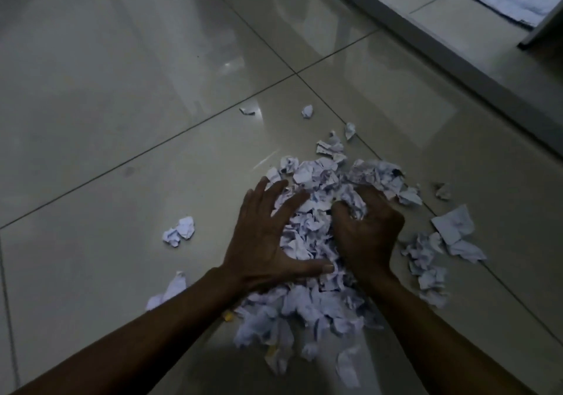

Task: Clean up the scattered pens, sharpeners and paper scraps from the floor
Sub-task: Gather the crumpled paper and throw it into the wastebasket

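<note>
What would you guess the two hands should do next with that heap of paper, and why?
Probably draw the left hand inward to meet the right hand: the pile of scraps lies between them, the left lies flat with fingers spread, the right already curls round some.

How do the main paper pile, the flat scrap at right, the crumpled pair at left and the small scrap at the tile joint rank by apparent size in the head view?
1. Main pile, by far the largest.
2. Flat scrap and crumpled pair: look alike, so unranked.
3. Small scrap, though it lies farthest from the camera.
</note>
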The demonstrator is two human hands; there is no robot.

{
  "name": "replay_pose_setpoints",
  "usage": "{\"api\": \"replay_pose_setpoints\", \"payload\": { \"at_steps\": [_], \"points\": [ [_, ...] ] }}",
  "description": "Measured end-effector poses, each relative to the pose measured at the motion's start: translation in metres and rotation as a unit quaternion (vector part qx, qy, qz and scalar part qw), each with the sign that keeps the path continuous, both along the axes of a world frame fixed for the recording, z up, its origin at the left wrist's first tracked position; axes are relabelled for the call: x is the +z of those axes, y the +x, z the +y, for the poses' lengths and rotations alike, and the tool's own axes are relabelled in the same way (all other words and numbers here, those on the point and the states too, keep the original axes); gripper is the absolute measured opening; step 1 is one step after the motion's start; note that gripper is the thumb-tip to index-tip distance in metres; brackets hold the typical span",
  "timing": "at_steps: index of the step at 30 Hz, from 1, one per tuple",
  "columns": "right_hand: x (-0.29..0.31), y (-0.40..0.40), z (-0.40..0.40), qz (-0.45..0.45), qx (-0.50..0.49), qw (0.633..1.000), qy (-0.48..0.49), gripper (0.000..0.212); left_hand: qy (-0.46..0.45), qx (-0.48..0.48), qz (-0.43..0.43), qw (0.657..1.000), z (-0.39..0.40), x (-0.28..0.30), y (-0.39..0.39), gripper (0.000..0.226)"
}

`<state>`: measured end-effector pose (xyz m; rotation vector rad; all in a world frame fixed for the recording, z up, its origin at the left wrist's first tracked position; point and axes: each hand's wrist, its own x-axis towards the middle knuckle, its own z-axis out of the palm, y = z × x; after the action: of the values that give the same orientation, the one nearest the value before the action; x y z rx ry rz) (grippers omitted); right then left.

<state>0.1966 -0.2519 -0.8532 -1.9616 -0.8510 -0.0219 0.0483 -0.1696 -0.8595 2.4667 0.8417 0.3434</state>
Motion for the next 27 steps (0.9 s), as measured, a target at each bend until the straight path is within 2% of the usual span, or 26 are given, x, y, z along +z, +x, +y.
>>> {"api": "replay_pose_setpoints", "payload": {
  "at_steps": [3, 6, 10, 13, 16, 18, 20, 22, 24, 27],
  "points": [
    [0.005, -0.007, 0.002, 0.031, -0.023, 0.999, 0.029, 0.017, -0.025, 0.058, -0.027, 0.998, -0.015, 0.0, 0.018, 0.105],
    [0.008, -0.011, 0.001, 0.124, -0.022, 0.99, 0.071, 0.015, -0.079, 0.107, -0.079, 0.988, -0.031, 0.003, 0.035, 0.084],
    [0.004, -0.022, 0.006, 0.23, -0.067, 0.965, 0.103, 0.011, -0.167, 0.187, -0.193, 0.949, -0.044, 0.007, 0.055, 0.06],
    [0.007, -0.027, 0.014, 0.274, -0.075, 0.951, 0.122, 0.02, -0.249, 0.244, -0.239, 0.906, -0.045, 0.008, 0.06, 0.045],
    [0.011, -0.029, 0.02, 0.353, -0.084, 0.922, 0.137, 0.047, -0.362, 0.257, -0.296, 0.846, -0.042, 0.017, 0.062, 0.038],
    [0.015, -0.031, 0.02, 0.401, -0.084, 0.9, 0.146, 0.039, -0.424, 0.283, -0.341, 0.79, -0.041, 0.03, 0.064, 0.023],
    [0.021, -0.031, 0.018, 0.46, -0.083, 0.872, 0.146, 0.018, -0.471, 0.305, -0.365, 0.743, -0.042, 0.041, 0.066, 0.016],
    [0.028, -0.028, 0.014, 0.525, -0.069, 0.836, 0.144, 0.008, -0.487, 0.307, -0.374, 0.727, -0.046, 0.046, 0.066, 0.015],
    [0.035, -0.03, 0.006, 0.535, -0.059, 0.831, 0.141, 0.011, -0.496, 0.308, -0.388, 0.713, -0.053, 0.053, 0.063, 0.017],
    [0.042, -0.034, -0.004, 0.521, -0.074, 0.83, 0.185, 0.012, -0.509, 0.313, -0.393, 0.698, -0.065, 0.066, 0.065, 0.022]
  ]
}}
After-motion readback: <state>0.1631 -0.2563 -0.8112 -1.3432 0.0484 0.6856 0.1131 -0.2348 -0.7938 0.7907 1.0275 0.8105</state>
